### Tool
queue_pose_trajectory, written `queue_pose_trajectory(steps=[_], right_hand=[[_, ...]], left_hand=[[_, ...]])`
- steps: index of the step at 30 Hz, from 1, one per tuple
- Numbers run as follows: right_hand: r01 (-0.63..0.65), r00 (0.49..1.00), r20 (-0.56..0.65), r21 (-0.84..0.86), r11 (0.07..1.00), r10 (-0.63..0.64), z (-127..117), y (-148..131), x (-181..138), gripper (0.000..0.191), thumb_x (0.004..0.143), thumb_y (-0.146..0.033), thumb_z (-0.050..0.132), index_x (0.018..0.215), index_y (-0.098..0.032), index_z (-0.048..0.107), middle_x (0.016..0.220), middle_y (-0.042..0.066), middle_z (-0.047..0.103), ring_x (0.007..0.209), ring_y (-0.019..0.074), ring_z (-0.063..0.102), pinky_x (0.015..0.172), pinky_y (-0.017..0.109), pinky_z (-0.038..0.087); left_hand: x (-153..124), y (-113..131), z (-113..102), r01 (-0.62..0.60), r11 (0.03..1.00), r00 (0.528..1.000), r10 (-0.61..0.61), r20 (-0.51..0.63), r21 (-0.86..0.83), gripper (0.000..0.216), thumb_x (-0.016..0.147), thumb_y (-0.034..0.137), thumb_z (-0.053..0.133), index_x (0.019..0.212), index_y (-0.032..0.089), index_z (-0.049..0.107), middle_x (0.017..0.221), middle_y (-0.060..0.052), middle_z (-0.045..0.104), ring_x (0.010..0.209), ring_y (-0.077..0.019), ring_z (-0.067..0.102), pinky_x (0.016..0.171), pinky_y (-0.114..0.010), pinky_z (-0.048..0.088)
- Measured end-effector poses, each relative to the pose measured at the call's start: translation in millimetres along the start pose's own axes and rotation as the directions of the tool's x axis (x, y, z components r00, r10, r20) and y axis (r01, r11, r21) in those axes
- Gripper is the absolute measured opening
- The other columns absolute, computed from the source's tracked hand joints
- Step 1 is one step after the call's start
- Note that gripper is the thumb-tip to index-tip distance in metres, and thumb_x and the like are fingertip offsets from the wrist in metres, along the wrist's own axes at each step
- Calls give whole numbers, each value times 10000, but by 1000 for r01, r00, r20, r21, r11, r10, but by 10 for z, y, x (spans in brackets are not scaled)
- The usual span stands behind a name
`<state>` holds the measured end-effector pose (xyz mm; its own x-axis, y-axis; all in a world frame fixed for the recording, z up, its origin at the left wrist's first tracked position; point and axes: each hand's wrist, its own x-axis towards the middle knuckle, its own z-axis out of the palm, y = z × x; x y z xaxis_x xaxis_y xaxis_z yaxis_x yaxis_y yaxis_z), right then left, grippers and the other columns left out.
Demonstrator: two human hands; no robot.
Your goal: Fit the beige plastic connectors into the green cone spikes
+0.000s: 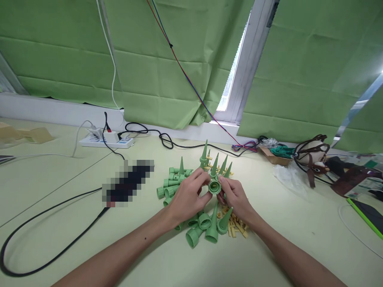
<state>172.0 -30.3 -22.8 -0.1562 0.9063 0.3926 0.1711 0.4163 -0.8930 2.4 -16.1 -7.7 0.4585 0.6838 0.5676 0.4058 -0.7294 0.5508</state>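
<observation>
Both my hands meet over a heap of green plastic cone spikes (206, 227) on the pale table (60, 187). My left hand (188, 197) and my right hand (235, 197) pinch one green cone spike (214, 183) between them, its round open end facing me. Several more spikes stand upright behind it (223, 165), and others lie on their sides to the left (172, 183). Small yellow plastic pieces (236, 229) lie scattered under my right wrist.
A white power strip (104, 139) with plugs sits at the back left, and black cables (44, 223) loop across the table. A blurred dark object (128, 183) lies left of the heap. Bags, a clear wrapper and clutter (311, 155) fill the right side. Green curtains hang behind.
</observation>
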Motion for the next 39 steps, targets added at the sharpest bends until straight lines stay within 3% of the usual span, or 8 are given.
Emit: queue_pose_trajectory(steps=[7,12,16,19,25,30,35,39], right_hand=[[22,999,-50,27,999,-20,-8,44,-5,435,974,-501,415,646,-215,410,502,-51,421,412,101,413,405,229,367],[48,998,-29,17,999,-48,-19,57,6,418,972,-493,432,660,-213,434,510,-51,432,411,99,412,407,232,353],[33,999,11,44,999,-33,-16,60,4,424,971,-488,441,647,-215,414,500,-57,406,411,97,390,408,236,339],[33,999,22,38,999,-34,-10,64,2,430,970,-496,436,645,-218,398,497,-58,398,418,99,383,416,241,333],[38,999,25,-15,999,-37,-4,98,5,436,964,-528,427,661,-220,371,509,-61,382,433,99,376,430,241,328],[37,999,9,-67,997,-36,-9,136,7,445,972,-525,414,655,-218,353,494,-64,366,431,96,370,436,236,313],[54,999,11,-87,995,-53,-10,119,3,453,992,-484,390,633,-208,379,488,-51,399,439,97,364,453,241,307],[50,999,13,-52,997,-49,-5,95,0,478,999,-468,375,599,-207,372,470,-49,388,432,98,354,455,248,303]], left_hand=[[57,22,-24,212,954,977,-209,37,-212,104,888,251,486,847,177,547,743,9,538,552,-99,434,516,-231,341],[89,41,-44,453,722,892,-379,248,-523,393,933,537,433,786,184,520,474,58,417,401,-89,381,407,-208,276],[96,80,-85,524,581,851,-394,348,-623,385,864,560,560,820,178,527,539,53,424,426,-77,416,389,-192,235],[97,97,-107,540,542,840,-390,377,-644,384,803,523,660,792,183,481,597,53,413,446,-61,412,397,-194,208],[109,126,-120,492,601,870,-366,331,-629,445,788,548,658,736,191,398,655,57,355,452,-46,380,397,-197,214],[105,141,-128,391,711,920,-279,277,-584,333,846,504,601,844,182,514,744,27,471,485,-51,347,426,-214,256],[66,102,-112,274,880,958,-214,191,-388,216,898,403,557,853,196,514,600,59,393,503,-84,343,462,-226,255],[31,80,-79,201,943,974,-164,156,-265,177,910,364,539,882,198,486,597,60,402,521,-97,388,485,-230,291]])
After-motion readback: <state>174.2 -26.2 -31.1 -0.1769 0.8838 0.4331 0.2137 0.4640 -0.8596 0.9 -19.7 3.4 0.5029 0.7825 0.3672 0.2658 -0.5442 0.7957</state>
